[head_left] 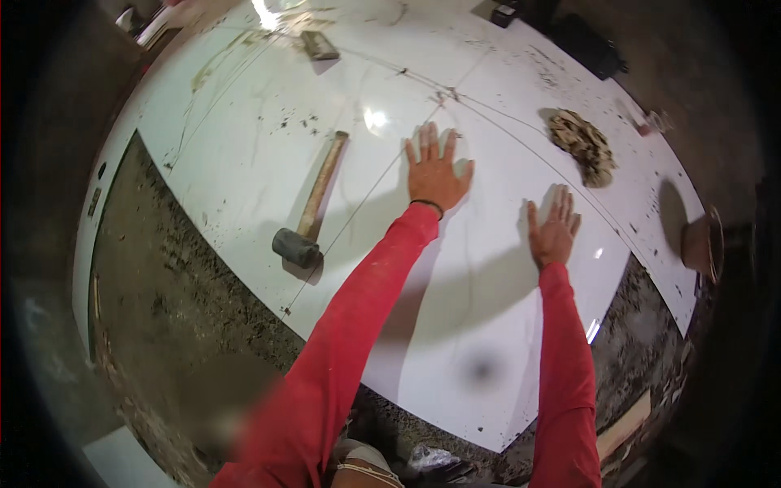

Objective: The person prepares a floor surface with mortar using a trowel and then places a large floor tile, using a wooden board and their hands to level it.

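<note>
Both my arms, in red sleeves, reach forward over a glossy white floor tile (472, 325). My left hand (437, 177) lies flat with its fingers spread, close to the joint with the tile on the left. Farther right, my right hand (554, 232) also rests palm down on the tile, fingers stretched out. Neither hand holds anything. To the left of my left hand lies a mallet (299, 246) with a dark head and a wooden handle. A crumpled, dirty cloth (582, 145) sits beyond my right hand.
Bare grey-brown mortar (171, 276) borders the tiles at the left, with more dark mortar (647, 325) at the right. A small block (319, 45) lies at the far left. A bucket (701, 244) stands at the right edge; black bags (587, 47) lie at the back right.
</note>
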